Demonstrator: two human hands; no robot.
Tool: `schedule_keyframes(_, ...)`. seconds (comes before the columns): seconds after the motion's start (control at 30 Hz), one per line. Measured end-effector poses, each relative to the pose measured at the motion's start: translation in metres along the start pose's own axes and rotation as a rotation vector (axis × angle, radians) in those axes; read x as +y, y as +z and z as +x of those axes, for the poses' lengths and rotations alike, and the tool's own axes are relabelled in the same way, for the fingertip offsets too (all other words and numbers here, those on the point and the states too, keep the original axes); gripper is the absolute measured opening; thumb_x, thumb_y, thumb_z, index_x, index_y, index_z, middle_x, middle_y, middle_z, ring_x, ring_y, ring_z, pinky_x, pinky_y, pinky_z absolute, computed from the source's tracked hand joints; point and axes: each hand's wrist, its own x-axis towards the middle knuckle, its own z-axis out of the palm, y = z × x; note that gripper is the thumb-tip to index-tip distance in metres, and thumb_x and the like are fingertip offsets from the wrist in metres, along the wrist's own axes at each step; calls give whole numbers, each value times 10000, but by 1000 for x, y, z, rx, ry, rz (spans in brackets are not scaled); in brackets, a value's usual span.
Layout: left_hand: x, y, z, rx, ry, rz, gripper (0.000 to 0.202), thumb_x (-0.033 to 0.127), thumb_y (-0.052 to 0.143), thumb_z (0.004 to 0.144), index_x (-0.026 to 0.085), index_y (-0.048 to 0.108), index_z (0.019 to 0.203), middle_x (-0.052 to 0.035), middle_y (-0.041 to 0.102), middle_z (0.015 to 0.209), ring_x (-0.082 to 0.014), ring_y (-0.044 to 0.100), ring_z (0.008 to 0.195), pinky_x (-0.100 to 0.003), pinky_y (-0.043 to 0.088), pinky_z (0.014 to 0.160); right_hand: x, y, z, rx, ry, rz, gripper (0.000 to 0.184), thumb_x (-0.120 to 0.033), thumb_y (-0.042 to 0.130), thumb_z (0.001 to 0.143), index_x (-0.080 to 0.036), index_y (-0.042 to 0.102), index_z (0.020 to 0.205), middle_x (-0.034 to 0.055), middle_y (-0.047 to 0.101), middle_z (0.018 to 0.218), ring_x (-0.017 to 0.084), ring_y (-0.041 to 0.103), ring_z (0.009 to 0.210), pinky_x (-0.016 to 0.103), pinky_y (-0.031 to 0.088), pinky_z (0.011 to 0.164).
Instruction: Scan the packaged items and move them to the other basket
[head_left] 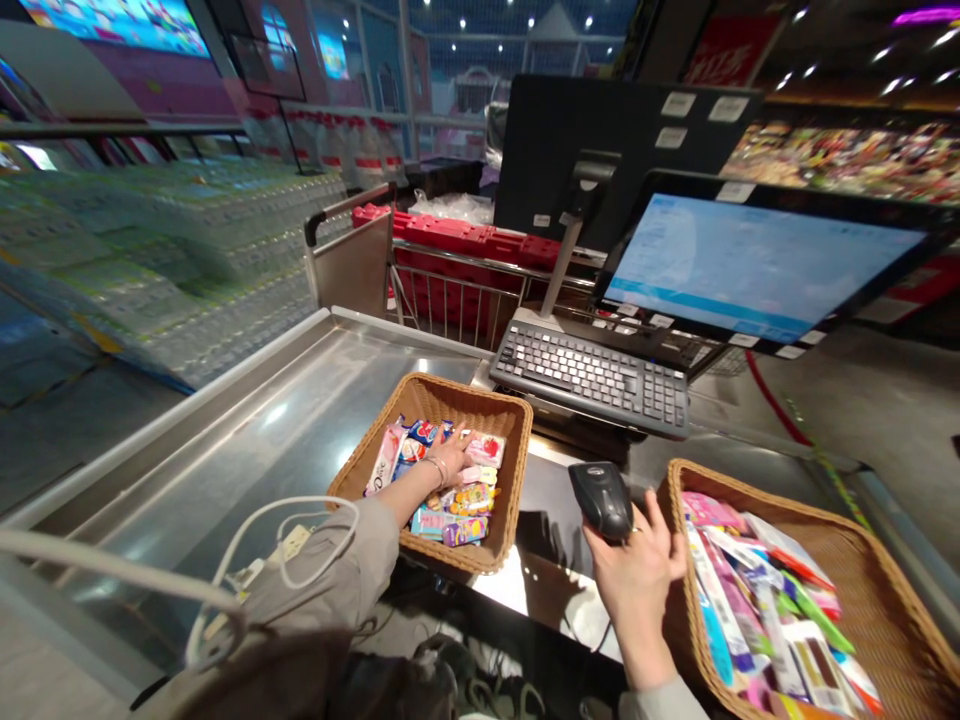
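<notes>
1. Currently, white cable (120,566) loops across the left forearm's grey sleeve (330,580); it and the arm block part of the view.
2. Right hand (637,575): fingers wrapped round a black scanner (604,497), held up between the two baskets.
3. Right of that hand, just beside its fingertips: right basket (892,620), wicker, holding a heap of bright packets (780,610).
4. Left hand (450,455): inside left basket (469,395), palm down, fingers spread on small snack packs (469,500). Can't tell if it grips one. Forearm covers part of the near rim.
5. Under the baskets, extending left of the left hand: metal counter (300,420).
6. Beyond the right hand: keyboard (592,375), then lit monitor (757,265). Dark display back (622,140) behind hides what's past it.
7. Straight beyond the left hand: wire cart (450,300), red crates (472,235) at it. Far left of that hand: stacked bottle packs (172,250); red-capped bottles (352,145) past them.
8. Text: pink-white pack left of the left hand has dark letters, too small to read surely. White stickers on both displays, illegible. Monitor text washed out. Red sign (731,50), far beyond the right hand: pale characters, blurred.
</notes>
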Motion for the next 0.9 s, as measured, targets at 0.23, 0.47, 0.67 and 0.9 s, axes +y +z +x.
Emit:
schedule_keyframes(0.23,2,4,2,-15,-30,-23,308,362,762,690,292,749,990,-81,368,1575,-403,153,1491,-746,47,1102,1,-4,-1,15,-3,3,377,-545,485,787,-224,675,836,103,725,1063,319,513,1260,550,186,1086)
schedule_keyframes(0.47,7,15,7,79,-19,85,284,303,783,666,246,733,939,-82,395,1561,-366,205,1487,-694,9,1145,4,-6,-3,0,-17,-10,357,-520,502,801,-218,676,877,102,718,1080,328,498,1268,576,196,1080)
schedule_keyframes(0.67,5,12,5,104,4,85,352,277,784,648,210,707,985,-128,419,1539,-367,202,1488,-682,-3,1153,4,-9,-1,19,1,-23,383,-534,486,801,-218,682,894,105,718,1082,321,504,1261,557,183,1097)
schedule_keyframes(0.9,10,-19,-3,156,-4,122,296,360,720,751,220,684,1010,-121,637,1322,-346,466,1348,-656,-40,1164,1,-10,2,43,-11,0,384,-535,469,805,-217,673,869,100,724,1045,319,508,1255,555,190,1087)
